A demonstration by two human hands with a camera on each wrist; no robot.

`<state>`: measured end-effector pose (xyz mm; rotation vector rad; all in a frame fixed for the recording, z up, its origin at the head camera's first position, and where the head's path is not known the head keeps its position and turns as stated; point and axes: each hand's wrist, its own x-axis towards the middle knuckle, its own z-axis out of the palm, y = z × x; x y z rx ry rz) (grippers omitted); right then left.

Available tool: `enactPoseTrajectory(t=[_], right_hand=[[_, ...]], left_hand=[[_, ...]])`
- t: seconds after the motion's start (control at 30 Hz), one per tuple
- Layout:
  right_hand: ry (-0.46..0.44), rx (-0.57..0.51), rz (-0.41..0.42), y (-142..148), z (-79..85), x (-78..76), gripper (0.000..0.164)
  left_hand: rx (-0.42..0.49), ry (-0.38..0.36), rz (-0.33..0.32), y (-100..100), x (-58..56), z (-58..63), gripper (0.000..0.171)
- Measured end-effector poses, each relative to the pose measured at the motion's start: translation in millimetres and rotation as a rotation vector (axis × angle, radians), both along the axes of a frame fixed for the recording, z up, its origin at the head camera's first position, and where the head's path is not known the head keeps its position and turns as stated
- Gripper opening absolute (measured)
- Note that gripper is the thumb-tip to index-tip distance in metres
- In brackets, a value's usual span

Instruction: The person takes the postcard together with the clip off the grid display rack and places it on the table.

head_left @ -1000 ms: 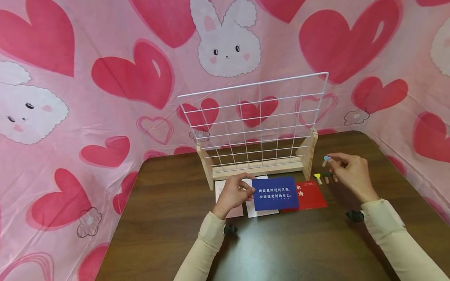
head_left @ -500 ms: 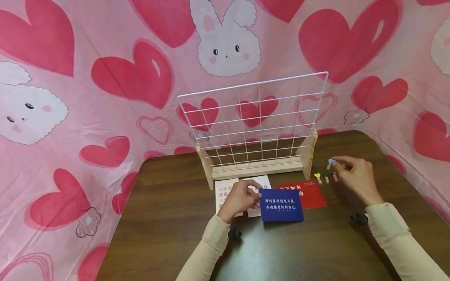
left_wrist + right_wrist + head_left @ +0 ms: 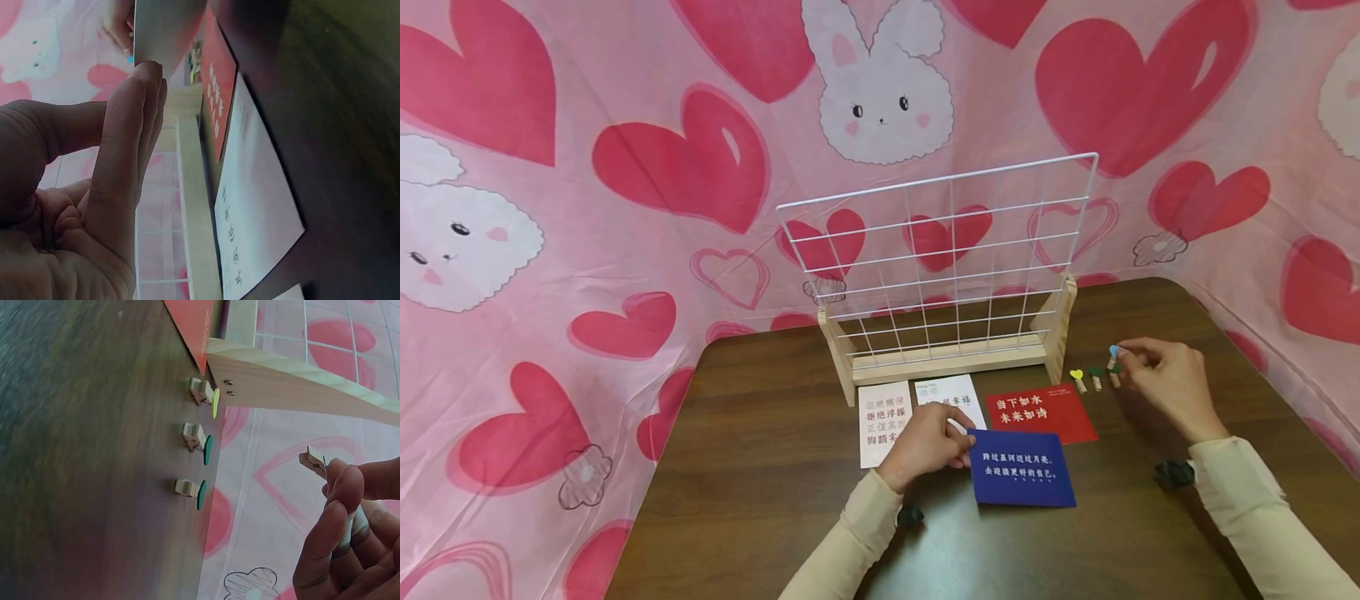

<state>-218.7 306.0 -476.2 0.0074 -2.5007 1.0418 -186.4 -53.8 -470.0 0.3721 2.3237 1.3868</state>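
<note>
My left hand (image 3: pixel 928 443) pinches the left edge of a dark blue card (image 3: pixel 1024 468) with white lettering, held above the table in front of the other cards. In the left wrist view the card (image 3: pixel 164 31) is seen from its back, between thumb and fingers. To the right, my right hand (image 3: pixel 1168 387) pinches a small wooden clothespin (image 3: pixel 312 461) with a blue top. On the table beneath it lie a clothespin with a yellow heart (image 3: pixel 1078 379) and two with green tops, one of them a green clothespin (image 3: pixel 192 437).
A white wire grid (image 3: pixel 940 250) stands upright in a wooden base (image 3: pixel 951 360) at the back. Before it lie a white card (image 3: pixel 883 417), a second white card (image 3: pixel 951 396) and a red card (image 3: pixel 1045 415). A pink curtain with hearts hangs behind the table (image 3: pixel 737 467).
My left hand has brought the blue card toward me and to the right, uncovering the cards behind. My right hand has shifted slightly right and nearer, still pinching the blue-topped clothespin.
</note>
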Motion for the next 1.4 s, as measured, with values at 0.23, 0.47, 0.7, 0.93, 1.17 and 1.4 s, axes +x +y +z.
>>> enactPoseTrajectory(t=[0.23, 0.47, 0.7, 0.93, 1.17, 1.4], right_hand=[[-0.057, 0.045, 0.019, 6, -2.8, 3.0, 0.019], [-0.173, 0.119, 0.101, 9, -7.9, 4.8, 0.017], [-0.312, 0.168, 0.219, 8, -12.2, 1.9, 0.019], [-0.420, 0.152, 0.298, 5, -13.6, -0.8, 0.020], [-0.497, 0.134, 0.336, 3, -17.6, -3.2, 0.022], [-0.512, 0.147, 0.352, 2, -18.8, -7.6, 0.021]], left_hand=[[-0.005, 0.015, -0.002, 3, 3.1, -1.7, 0.008], [-0.057, 0.056, 0.011, 6, 7.2, -2.7, 0.006], [-0.093, 0.096, 0.024, 11, 12.9, -7.4, 0.004], [-0.119, 0.137, 0.018, 15, 11.9, -7.1, 0.005], [-0.155, 0.158, 0.007, 19, 12.5, -8.6, 0.005], [-0.195, 0.207, -0.015, 26, 14.0, -13.3, 0.005]])
